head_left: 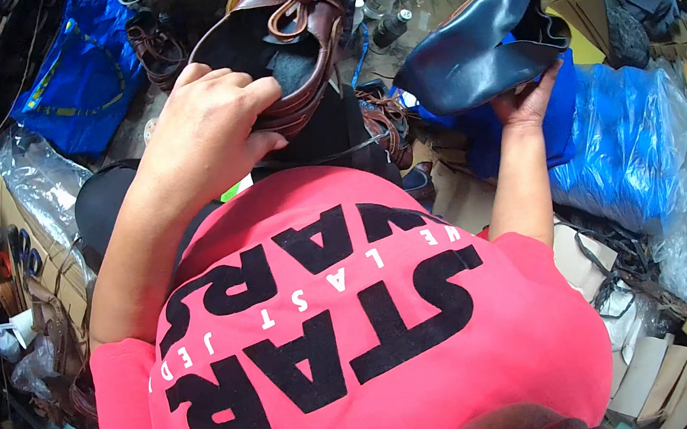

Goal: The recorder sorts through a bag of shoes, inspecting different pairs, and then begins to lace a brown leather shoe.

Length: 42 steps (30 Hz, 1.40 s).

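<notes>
The left hand is closed over the heel rim of the brown shoe, which it holds up in front of the person; the right hand supports the black piece from beneath, thumb up its side, its other fingers mostly hidden. That piece is well to the right of the brown shoe, the two not touching. As for progress, the brown shoe looks far along: its lace is threaded and tied in a bow. The black piece looks less finished, with no lace showing and its open end gaping; whether it has a sole cannot be told. The two are not joined. Near the brown shoe, on its lower right, lies a laced shoe; just left of it sits a dark shoe, with a blue bag farther left. Bottles stand to its right, and a blue bundle lies far to its lower right.
</notes>
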### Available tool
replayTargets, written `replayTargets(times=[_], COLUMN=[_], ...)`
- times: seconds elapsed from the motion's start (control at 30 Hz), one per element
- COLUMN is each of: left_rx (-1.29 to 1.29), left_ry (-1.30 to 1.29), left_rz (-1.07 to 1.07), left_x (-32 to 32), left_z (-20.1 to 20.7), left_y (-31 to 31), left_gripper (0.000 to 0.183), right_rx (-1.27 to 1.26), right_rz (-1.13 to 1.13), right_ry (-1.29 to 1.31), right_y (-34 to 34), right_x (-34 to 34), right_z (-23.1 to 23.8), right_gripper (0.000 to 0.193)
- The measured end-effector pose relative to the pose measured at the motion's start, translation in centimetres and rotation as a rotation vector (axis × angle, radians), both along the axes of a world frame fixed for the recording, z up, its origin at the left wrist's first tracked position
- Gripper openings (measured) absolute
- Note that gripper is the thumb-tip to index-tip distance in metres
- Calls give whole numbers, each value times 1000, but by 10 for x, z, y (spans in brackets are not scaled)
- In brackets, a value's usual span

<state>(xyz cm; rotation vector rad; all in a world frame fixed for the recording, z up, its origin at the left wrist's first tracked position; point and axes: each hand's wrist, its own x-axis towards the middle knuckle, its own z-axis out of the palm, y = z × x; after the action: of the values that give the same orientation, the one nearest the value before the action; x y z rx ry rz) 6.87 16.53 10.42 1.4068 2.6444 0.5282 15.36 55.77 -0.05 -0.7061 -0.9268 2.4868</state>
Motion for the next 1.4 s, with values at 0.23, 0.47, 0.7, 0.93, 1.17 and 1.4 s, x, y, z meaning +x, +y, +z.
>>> replayTargets(times=[0.23,0.47,0.7,0.93,1.17,1.4], left_rx=[263,485,318,-62,263,-142], left_ry=[-198,-467,-380,-201,-334,-1024], left_rz=[186,581,749,802,293,-105], left_x=[-18,-30,-19,-42,-10,17], left_z=[-4,-41,-89,-165,-119,-139], left_y=[-21,-86,-126,-141,-68,-48], left_gripper=[29,35,36,51,44,30], right_rx=[409,1093,1225,1799,1960,2039], right_rz=[88,555,689,601,653,605], right_ry=[22,225,358,480,389,441], right_y=[-10,-79,-160,-184,-187,-188], right_x=[-21,-60,-73,-82,-85,-85], right_z=[49,87,99,98,97,91], right_gripper=[75,62,56,59,56,55])
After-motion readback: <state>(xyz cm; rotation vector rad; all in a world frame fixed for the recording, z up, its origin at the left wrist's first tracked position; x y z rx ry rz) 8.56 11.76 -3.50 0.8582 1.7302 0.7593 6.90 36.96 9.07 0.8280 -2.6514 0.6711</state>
